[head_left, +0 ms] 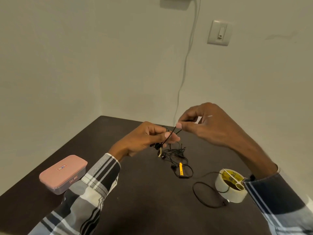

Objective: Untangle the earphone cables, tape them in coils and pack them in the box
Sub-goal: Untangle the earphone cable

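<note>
While my left hand (149, 139) pinches the bundled end of the cables (174, 155) and my right hand (208, 126) is closed on one strand just right of it at mid-frame, the rest of the tangle lies on the desk (144, 192) below them. I judge it best to draw that strand out slowly, feeding slack and loosening loops instead of tugging knots tight. Open desk lies at lower centre; the box (63, 173) sits shut at lower left near the desk's edge, and the tape (231, 185) at lower right crowds my right sleeve.
</note>
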